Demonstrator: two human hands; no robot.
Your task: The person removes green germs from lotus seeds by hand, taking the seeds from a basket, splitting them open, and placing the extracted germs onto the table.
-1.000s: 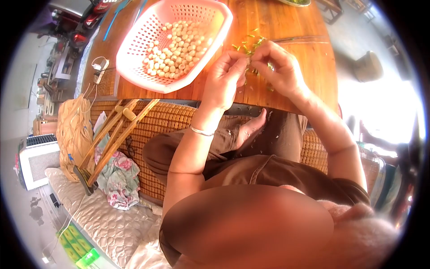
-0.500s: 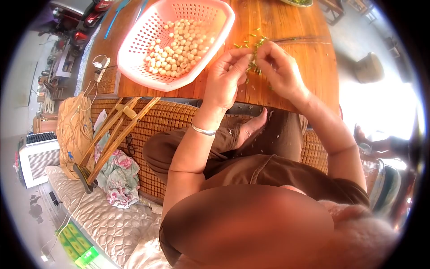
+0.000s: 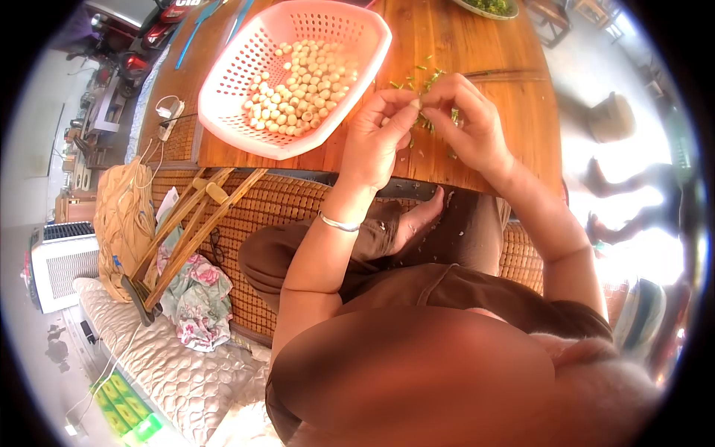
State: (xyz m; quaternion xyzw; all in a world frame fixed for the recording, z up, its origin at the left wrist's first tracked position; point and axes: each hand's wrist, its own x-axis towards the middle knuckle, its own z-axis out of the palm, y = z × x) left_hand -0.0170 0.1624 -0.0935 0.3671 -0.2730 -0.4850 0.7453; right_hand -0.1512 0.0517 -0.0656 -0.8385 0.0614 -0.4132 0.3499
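Observation:
My left hand point(image 3: 378, 141) is closed over the table's near edge, thumb and forefinger pinched together; pale lotus seeds show partly between its fingers. Close by, my right hand point(image 3: 473, 123) is closed too, its fingertips meeting those of the left; whatever they pinch is too small to make out. Below and behind the fingertips, thin green lotus seed cores point(image 3: 424, 80) lie scattered on the wooden table point(image 3: 506, 127). To the left of my hands stands a pink perforated basket point(image 3: 216, 112) with many peeled cream-coloured lotus seeds point(image 3: 298, 93) inside.
A dish of green bits point(image 3: 488, 7) sits at the table's far edge. Wooden crutches point(image 3: 197, 216) lean at the left, beside a floral cloth point(image 3: 197, 298) and a brown bag point(image 3: 119, 216). A power strip point(image 3: 171, 119) hangs by the table's left side. Another person's legs point(image 3: 629, 197) show at right.
The view has shifted slightly, so the basket and table sit lower. My right fingertips have come down against the left ones. Another person's legs show more at right.

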